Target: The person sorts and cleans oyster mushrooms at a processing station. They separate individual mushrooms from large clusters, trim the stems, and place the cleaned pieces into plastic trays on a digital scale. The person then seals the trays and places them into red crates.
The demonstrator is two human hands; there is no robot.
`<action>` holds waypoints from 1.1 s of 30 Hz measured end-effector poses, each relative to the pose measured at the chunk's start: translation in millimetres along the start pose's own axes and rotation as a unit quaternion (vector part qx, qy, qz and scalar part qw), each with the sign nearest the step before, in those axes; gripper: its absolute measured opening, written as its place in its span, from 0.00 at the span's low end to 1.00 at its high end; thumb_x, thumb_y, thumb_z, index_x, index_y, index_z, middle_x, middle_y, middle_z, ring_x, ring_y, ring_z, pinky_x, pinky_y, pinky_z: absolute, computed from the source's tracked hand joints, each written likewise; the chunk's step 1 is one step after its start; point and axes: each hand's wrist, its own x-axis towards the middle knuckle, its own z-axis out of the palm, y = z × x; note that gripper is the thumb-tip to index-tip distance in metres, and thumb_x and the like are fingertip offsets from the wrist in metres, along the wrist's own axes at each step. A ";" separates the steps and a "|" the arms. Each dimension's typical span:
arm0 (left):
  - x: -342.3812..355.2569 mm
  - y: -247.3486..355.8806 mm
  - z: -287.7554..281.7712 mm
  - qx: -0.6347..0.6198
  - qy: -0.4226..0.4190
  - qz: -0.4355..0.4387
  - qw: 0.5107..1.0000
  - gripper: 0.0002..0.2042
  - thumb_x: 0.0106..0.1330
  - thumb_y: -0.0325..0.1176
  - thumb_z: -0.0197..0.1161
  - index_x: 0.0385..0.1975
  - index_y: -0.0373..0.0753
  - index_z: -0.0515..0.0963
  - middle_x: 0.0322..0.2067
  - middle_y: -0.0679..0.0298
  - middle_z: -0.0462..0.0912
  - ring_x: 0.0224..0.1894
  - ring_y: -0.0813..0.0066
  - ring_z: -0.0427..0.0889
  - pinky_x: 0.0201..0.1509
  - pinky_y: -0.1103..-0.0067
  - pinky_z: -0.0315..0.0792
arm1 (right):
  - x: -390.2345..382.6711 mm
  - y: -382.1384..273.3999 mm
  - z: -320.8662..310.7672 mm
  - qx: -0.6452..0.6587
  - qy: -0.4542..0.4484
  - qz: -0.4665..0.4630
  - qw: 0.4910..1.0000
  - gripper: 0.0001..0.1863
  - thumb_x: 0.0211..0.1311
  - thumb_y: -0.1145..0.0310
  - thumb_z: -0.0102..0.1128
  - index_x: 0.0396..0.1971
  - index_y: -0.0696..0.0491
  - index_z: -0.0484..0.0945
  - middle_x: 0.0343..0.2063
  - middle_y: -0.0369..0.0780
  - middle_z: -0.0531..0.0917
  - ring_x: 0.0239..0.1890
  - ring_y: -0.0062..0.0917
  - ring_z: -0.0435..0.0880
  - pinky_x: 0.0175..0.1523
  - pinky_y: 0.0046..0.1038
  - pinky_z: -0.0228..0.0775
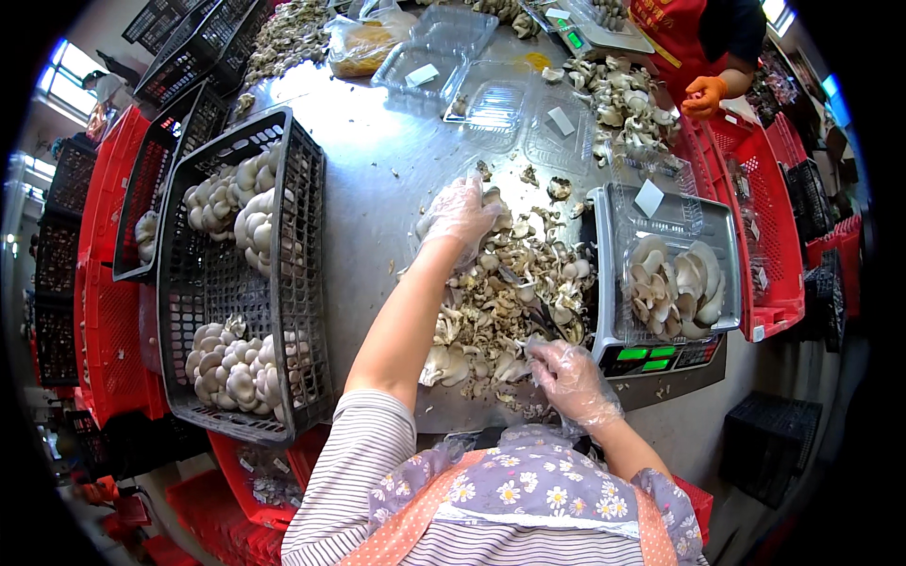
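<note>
Mushroom pile [510,283] beside gloved left hand [461,215] and right hand [572,385], fingers apart or clamped: unclear.

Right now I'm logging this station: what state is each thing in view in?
Loose grey-white mushrooms: spread in a pile, unpacked.
Large black plastic mesh crate, left: open-topped, partly filled.
Pale digital scale with green display: switched on, loaded.
Clear plastic tray on it: partly filled, lid position unclear.
Shiny metal table: strewn with scraps.
Red plastic crate, right: open-topped, holding packages.
</note>
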 end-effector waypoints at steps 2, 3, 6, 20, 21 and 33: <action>17.0 1.2 4.9 -0.008 -0.054 -0.034 0.998 0.28 0.58 0.49 0.62 0.54 0.37 0.76 0.47 0.47 0.81 0.54 0.48 0.78 0.59 0.63 0.72 | -2.1 -2.5 2.7 0.016 0.016 -0.002 1.000 0.11 0.59 0.69 0.62 0.42 0.50 0.80 0.34 0.44 0.83 0.37 0.43 0.82 0.42 0.41 0.74; 22.8 1.5 7.7 -0.012 -0.081 -0.051 0.995 0.27 0.57 0.49 0.63 0.53 0.38 0.78 0.45 0.47 0.82 0.53 0.48 0.79 0.58 0.63 0.72 | -2.6 -2.3 2.8 0.024 0.024 -0.003 0.999 0.11 0.59 0.69 0.62 0.42 0.50 0.80 0.34 0.44 0.83 0.37 0.43 0.83 0.41 0.41 0.74; 21.0 4.3 7.3 -0.074 -0.091 -0.033 0.993 0.21 0.54 0.45 0.68 0.45 0.40 0.82 0.40 0.49 0.84 0.47 0.50 0.82 0.54 0.65 0.74 | -3.3 1.4 3.4 0.033 0.037 0.000 0.999 0.11 0.59 0.70 0.63 0.42 0.51 0.80 0.32 0.44 0.83 0.36 0.43 0.83 0.40 0.40 0.74; -91.4 29.6 -22.7 -0.453 0.063 0.195 0.868 0.19 0.57 0.12 0.59 0.47 0.37 0.71 0.38 0.60 0.79 0.42 0.73 0.79 0.47 0.75 0.75 | 20.9 1.8 -8.9 0.478 -0.057 0.218 0.849 0.22 0.73 0.59 0.55 0.61 0.54 0.70 0.40 0.38 0.82 0.35 0.19 0.83 0.39 0.22 0.77; -103.4 31.2 -21.4 -0.480 0.068 0.217 0.847 0.20 0.56 0.11 0.58 0.47 0.37 0.72 0.37 0.61 0.79 0.40 0.73 0.79 0.45 0.76 0.75 | 26.8 -3.5 -9.0 0.552 -0.021 0.226 0.802 0.25 0.73 0.56 0.56 0.63 0.54 0.67 0.44 0.39 0.81 0.36 0.21 0.84 0.40 0.23 0.77; -222.5 56.0 -16.8 -0.671 -0.039 0.070 0.737 0.44 0.57 0.17 0.58 0.75 0.40 0.45 0.74 0.56 0.47 0.76 0.61 0.50 0.75 0.64 0.52 | 25.5 -24.2 -17.9 0.692 -0.016 0.084 0.717 0.21 0.70 0.75 0.57 0.61 0.56 0.67 0.57 0.43 0.74 0.56 0.29 0.78 0.59 0.33 0.76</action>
